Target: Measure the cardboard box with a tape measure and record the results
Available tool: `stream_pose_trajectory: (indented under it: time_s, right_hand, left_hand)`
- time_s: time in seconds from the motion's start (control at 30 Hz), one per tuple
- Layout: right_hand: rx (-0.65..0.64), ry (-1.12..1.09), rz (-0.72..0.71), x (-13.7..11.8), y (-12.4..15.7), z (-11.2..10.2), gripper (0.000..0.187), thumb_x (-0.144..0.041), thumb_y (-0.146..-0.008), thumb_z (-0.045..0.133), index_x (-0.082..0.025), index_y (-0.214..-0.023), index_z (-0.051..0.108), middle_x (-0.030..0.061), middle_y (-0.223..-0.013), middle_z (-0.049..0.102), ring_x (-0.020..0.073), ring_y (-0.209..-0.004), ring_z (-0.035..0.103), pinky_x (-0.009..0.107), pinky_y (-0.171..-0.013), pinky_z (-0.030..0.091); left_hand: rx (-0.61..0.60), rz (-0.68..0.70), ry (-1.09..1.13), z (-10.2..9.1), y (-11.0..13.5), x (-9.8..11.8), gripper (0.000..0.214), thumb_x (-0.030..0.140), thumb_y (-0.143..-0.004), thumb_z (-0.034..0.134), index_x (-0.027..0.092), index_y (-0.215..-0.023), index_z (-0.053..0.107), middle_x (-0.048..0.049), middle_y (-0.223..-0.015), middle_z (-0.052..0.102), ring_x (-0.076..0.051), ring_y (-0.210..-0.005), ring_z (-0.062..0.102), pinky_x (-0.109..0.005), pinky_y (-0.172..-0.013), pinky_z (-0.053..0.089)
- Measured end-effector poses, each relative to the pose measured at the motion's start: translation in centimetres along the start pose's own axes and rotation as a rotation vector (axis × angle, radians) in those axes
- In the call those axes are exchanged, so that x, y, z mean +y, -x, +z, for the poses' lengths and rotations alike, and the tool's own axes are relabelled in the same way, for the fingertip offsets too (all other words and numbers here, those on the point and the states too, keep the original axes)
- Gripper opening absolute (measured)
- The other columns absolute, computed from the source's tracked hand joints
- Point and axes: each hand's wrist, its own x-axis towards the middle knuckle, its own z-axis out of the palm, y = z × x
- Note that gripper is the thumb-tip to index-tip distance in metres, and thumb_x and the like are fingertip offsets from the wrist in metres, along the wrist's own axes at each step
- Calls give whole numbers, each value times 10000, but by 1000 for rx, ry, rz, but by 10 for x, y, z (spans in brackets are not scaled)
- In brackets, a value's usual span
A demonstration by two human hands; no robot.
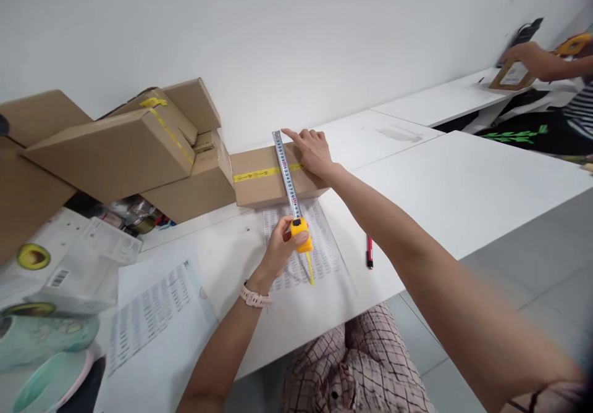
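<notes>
A long white tabletop (417,184) runs along a plain wall, its left end crowded by a jumbled stack of brown cardboard boxes (106,147) marked with yellow tape. Just right of the stack, a brown oblong cardboard box (259,191) lies flat, a printed yellow tape strip along its top. A white sheet of printed columns (319,255) spreads before it. At far right, a co-worker's hand (532,58) touches a small labelled brown carton (513,75). The person's right hand (315,150) rests on the oblong box, index finger stretched to the measure's far end; the thumb is hidden, so whether it grips cannot be told. The left hand (278,249) is closed around a yellow-cased tape measure (302,226) above the sheet, its silver blade (287,181) laid across the box top. A slim red marker with a black end (369,252) lies near the right forearm.
</notes>
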Motion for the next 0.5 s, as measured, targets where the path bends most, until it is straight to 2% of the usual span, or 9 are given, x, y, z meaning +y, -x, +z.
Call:
stream_pose_trajectory:
  time_s: [0.23, 0.4, 0.5]
  right_hand:
    - [-78, 99, -40, -4, -2, -4, 657, -124, -984, 339, -361, -1595, 303, 142, -1204, 564, 306, -1032, 456, 438, -903, 296]
    - [-102, 82, -24, -5, -2, -7, 572, -150, -1027, 277, -406, -1501, 468, 138, -1251, 561, 308, -1078, 471, 445, -928, 291]
    - [-79, 49, -21, -4, -2, -5, 560, -178, -1039, 253, -427, -1474, 504, 127, -1237, 564, 303, -1080, 472, 450, -930, 299]
  left_hand:
    - [-38, -49, -18, -7, 7, -7, 531, 460, -715, 853, 200, -1083, 574, -35, -992, 629, -165, -839, 626, -320, -761, 518]
    - [-53, -76, -10, -11, 12, -15, 545, 461, -705, 868, 222, -1094, 571, -29, -1024, 621, -170, -858, 623, -311, -747, 516]
    - [-52, -79, -3, -10, 13, -20, 572, 452, -692, 877, 227, -1115, 565, -31, -1033, 611, -177, -878, 625, -316, -746, 526]
